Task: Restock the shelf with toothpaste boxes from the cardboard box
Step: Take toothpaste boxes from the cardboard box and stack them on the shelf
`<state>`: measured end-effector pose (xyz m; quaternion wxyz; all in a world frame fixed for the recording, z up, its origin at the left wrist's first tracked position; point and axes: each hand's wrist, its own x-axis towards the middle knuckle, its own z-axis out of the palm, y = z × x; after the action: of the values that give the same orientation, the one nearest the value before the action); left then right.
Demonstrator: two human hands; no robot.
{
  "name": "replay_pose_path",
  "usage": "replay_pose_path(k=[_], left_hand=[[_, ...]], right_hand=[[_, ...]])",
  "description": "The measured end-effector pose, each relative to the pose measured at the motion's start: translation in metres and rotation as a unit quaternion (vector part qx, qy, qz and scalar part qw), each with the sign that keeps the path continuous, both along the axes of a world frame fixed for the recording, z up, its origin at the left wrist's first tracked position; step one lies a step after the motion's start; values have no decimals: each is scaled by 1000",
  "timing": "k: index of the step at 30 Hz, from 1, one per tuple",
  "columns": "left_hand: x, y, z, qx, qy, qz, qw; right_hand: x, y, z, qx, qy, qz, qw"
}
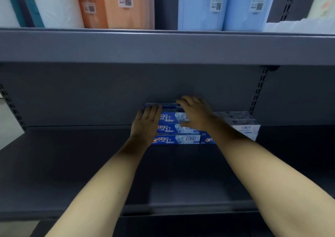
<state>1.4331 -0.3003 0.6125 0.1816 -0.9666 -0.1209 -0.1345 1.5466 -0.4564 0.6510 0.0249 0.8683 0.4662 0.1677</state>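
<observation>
Both hands squaring toothpaste stack point(178, 128) at shelf point(76, 164) back edge: left hand point(147, 123) flat, fingers straight; right hand point(196, 113) pressing top box, fingers loosely spread. Next: fetch more.

A: What colour is the shelf point(76, 164)?
B: Dark grey all over, and the back panel point(90, 95) is the same grey, with black slots running up the side rails point(258, 91).
A: And the toothpaste boxes point(176, 139)?
B: Blue, with white and red lettering and a pale swirl. The boxes to the right point(243, 128) are mostly white with a little blue print.
A: What about the packs on the upper shelf point(163, 44)?
B: From the left: a white pack point(56, 4) edged in teal, two orange packs point(116, 4), two light blue packs point(226, 4). The orange and blue ones carry white labels with black square codes.
</observation>
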Motion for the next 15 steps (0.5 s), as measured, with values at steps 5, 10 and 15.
replay_pose_path(k=[5, 10, 15], left_hand=[[6, -2, -8, -9, -3, 30, 999], [15, 0, -11, 0, -12, 41, 999], [21, -3, -11, -5, -30, 45, 998]], right_hand=[[-3, -2, -30, -42, -32, -59, 997], [5, 2, -38, -24, -46, -75, 996], [12, 9, -38, -32, -41, -90, 995]])
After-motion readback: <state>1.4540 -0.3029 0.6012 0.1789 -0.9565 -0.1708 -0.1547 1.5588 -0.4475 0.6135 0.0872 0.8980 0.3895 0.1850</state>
